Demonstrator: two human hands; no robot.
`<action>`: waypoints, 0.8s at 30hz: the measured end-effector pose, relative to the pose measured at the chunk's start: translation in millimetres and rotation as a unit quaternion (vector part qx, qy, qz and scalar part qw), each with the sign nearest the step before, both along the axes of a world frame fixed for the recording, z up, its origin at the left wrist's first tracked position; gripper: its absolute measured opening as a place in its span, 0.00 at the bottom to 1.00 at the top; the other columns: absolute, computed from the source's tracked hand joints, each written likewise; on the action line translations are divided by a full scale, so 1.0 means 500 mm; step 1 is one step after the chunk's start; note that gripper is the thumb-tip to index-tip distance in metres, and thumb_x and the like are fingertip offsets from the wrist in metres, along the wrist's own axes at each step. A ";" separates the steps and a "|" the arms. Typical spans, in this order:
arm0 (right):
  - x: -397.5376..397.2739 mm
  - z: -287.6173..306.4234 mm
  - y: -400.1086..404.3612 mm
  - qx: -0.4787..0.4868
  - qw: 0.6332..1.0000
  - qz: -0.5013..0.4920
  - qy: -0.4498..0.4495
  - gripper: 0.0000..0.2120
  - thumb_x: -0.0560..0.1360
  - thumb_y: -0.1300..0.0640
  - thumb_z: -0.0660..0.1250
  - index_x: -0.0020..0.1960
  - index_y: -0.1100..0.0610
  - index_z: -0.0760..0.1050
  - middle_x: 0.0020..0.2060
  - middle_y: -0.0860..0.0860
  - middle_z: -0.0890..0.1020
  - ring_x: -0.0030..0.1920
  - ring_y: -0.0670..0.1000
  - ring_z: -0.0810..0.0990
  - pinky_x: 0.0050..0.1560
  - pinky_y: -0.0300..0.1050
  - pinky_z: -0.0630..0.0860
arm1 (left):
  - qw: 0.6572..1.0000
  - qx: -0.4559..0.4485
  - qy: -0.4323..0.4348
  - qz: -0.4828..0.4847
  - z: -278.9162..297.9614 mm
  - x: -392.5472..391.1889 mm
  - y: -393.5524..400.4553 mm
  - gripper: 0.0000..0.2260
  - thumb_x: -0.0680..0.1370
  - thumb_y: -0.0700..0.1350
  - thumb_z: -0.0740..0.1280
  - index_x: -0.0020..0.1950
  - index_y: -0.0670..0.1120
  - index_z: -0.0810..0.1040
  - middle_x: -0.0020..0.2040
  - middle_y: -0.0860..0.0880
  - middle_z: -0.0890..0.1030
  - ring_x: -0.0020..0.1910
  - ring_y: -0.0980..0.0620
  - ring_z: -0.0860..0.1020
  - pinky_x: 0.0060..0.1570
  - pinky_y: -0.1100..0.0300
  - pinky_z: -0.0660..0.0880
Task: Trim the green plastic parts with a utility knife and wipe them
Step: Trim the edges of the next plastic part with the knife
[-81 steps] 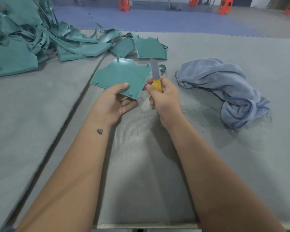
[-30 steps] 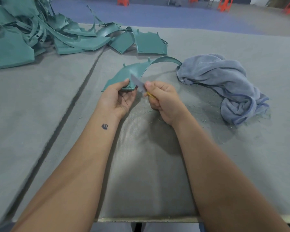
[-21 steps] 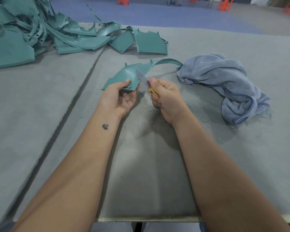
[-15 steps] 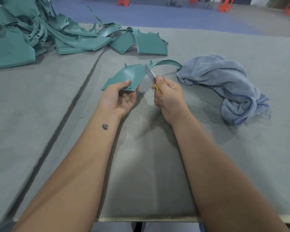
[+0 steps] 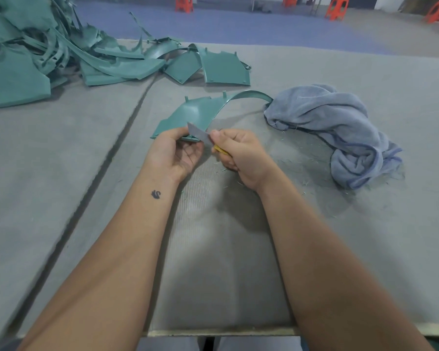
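My left hand (image 5: 174, 153) grips the near edge of a green plastic part (image 5: 198, 114), a flat panel with a curved strip arching off to the right toward the cloth. My right hand (image 5: 241, 154) holds a utility knife (image 5: 203, 135) with a yellow handle. Its grey blade points up and left and lies against the part's near edge, right beside my left thumb. A crumpled blue-grey cloth (image 5: 340, 127) lies on the table to the right of both hands.
A heap of green plastic parts and trimmed strips (image 5: 48, 51) covers the far left of the grey felt table (image 5: 61, 160); two flat green parts (image 5: 213, 68) lie behind my hands. Green shavings litter the felt near the cloth. Orange stools (image 5: 336, 7) stand on the floor beyond.
The blade, which was raised away from the part half a second ago, has come back down and left onto the part's near edge. My left hand keeps its hold.
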State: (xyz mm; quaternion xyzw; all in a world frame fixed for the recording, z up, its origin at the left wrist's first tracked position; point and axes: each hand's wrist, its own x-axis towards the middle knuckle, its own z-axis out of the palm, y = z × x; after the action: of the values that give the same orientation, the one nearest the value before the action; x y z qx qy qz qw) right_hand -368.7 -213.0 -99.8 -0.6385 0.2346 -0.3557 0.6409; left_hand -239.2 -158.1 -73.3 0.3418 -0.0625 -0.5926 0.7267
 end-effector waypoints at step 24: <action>-0.002 0.019 -0.023 0.243 0.918 -0.221 -0.224 0.16 0.84 0.55 0.54 0.40 0.59 0.68 0.20 0.47 0.63 0.19 0.44 0.56 0.23 0.37 0.55 | 0.999 0.019 0.001 -0.038 0.002 0.014 0.012 0.06 0.79 0.36 0.62 0.54 0.38 0.74 0.33 0.43 0.82 0.28 0.52 0.82 0.24 0.67 0.75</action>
State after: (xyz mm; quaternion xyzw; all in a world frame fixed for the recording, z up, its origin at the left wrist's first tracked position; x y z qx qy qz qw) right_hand -369.9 -224.4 -90.3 -0.2989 0.2993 -0.5543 0.7168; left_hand -232.0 -152.2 -72.5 0.3522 -0.0631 -0.6215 0.6969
